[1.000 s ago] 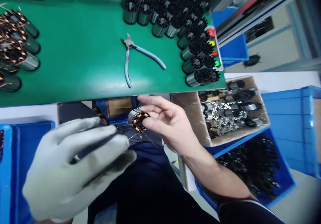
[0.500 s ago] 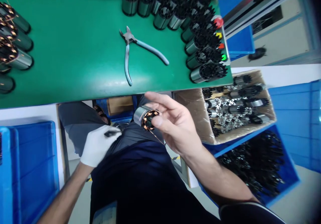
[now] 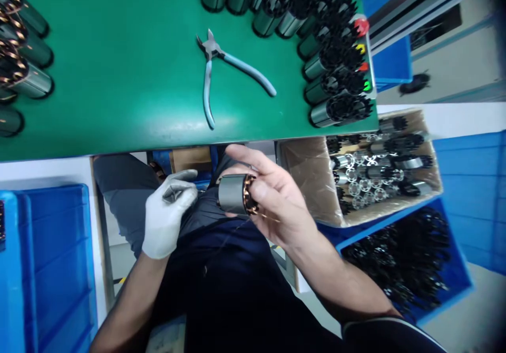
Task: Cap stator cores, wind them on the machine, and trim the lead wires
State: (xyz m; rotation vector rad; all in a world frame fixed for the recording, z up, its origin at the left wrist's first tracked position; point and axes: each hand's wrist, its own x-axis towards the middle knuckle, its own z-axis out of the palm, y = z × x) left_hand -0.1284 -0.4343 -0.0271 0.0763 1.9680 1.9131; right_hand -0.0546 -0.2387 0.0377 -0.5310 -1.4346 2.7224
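Observation:
Low in front of my lap, my right hand (image 3: 279, 200) is closed on a motor stator (image 3: 232, 194), a grey metal cylinder with copper windings at its right end. The thumb presses on the wound end, the index finger is stretched out above, and loose copper wire trails by the palm. To the left, my left hand (image 3: 168, 213) wears a white glove and is apart from the stator. Its fingers are loosely curled, with a gap between index finger and thumb; I see nothing held. Diagonal cutters (image 3: 212, 47) with light blue handles lie spread on the green table (image 3: 130, 79).
Several copper-wound stators (image 3: 33, 81) lie at the table's left edge. Unwound stators with black ends (image 3: 322, 115) stand along the right side, near coloured buttons (image 3: 361, 26). A lined carton (image 3: 304, 179) and blue bins (image 3: 59, 258) flank my legs; black parts (image 3: 399, 258) fill one bin.
My right hand has turned the stator so its metal side faces me more and its windings point right. My left hand has moved up and right, fingers now more apart. The view has shifted slightly.

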